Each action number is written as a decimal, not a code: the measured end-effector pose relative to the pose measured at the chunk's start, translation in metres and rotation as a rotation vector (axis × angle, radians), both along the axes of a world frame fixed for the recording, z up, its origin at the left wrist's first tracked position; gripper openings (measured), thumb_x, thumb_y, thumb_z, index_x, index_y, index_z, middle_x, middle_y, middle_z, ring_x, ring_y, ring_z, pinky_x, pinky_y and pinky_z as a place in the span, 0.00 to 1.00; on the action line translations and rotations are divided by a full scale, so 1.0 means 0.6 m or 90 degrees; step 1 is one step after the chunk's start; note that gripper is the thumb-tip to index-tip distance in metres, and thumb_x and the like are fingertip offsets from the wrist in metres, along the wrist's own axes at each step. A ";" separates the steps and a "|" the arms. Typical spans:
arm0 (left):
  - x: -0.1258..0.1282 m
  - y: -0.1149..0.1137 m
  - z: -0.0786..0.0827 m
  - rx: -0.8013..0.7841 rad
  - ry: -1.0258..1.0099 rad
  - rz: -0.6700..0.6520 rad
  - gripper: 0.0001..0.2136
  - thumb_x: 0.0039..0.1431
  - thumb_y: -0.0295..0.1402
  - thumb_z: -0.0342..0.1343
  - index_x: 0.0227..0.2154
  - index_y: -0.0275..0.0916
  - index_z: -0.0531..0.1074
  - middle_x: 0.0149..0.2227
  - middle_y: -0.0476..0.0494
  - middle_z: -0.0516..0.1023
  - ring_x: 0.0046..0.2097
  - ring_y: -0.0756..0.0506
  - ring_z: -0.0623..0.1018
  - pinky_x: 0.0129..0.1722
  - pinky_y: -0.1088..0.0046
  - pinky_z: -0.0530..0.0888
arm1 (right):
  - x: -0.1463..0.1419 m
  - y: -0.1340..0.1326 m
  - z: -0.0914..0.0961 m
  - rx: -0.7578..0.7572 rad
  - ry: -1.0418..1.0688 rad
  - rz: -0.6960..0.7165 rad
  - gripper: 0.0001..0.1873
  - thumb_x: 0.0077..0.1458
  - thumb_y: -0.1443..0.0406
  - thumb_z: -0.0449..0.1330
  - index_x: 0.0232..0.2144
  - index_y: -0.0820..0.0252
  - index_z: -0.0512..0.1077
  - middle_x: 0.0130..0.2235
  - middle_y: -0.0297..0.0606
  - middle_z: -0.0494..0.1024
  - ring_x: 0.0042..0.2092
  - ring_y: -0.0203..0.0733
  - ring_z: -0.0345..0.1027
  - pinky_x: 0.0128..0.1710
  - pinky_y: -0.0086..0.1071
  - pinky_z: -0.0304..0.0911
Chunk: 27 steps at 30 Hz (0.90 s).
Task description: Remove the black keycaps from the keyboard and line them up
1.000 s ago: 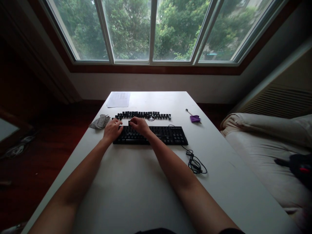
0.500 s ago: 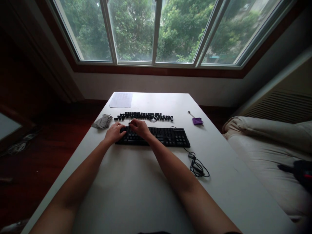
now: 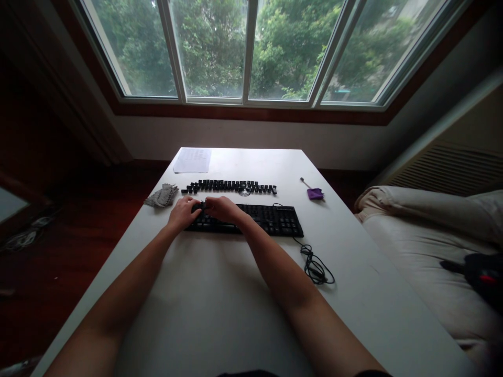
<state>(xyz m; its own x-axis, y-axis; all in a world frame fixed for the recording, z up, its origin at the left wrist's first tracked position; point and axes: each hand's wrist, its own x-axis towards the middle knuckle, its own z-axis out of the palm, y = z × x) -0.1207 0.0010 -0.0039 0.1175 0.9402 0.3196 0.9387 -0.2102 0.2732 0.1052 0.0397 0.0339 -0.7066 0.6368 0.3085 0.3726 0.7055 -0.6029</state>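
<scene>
Left hand (image 3: 182,213), right hand (image 3: 223,209) at oblong keyboard (image 3: 271,220) (looped cord (image 3: 308,252))

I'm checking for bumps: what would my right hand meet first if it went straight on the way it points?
Probably your left hand, just ahead of the right hand near the left end of the keyboard, though depth is unclear.

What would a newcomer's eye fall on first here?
Probably the wide window beyond the white table. Next, the left hand and right hand, close together over the left part of a black keyboard, with rows of black keycaps beyond it. A purple item stands out near the table's right edge.
</scene>
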 end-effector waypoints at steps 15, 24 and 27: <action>0.036 -0.025 0.052 -0.048 0.010 -0.257 0.13 0.59 0.36 0.58 0.46 0.44 0.79 0.45 0.42 0.80 0.47 0.39 0.75 0.50 0.60 0.71 | 0.043 0.027 -0.007 -0.295 0.080 0.061 0.06 0.51 0.66 0.60 0.30 0.57 0.65 0.26 0.28 0.76 0.30 0.36 0.72 0.30 0.25 0.62; 0.043 -0.021 0.041 -0.022 -0.031 -0.187 0.11 0.63 0.37 0.56 0.46 0.45 0.77 0.43 0.44 0.78 0.44 0.41 0.76 0.46 0.63 0.72 | 0.037 0.033 -0.012 -0.375 0.157 0.053 0.08 0.52 0.66 0.61 0.32 0.57 0.64 0.28 0.29 0.78 0.30 0.36 0.75 0.29 0.25 0.67; 0.051 -0.023 0.034 -0.026 -0.035 -0.176 0.12 0.64 0.35 0.55 0.48 0.46 0.77 0.45 0.43 0.77 0.44 0.42 0.77 0.45 0.64 0.73 | 0.037 0.029 -0.008 -0.352 0.117 0.036 0.08 0.51 0.67 0.62 0.30 0.57 0.64 0.27 0.29 0.78 0.31 0.37 0.76 0.29 0.25 0.67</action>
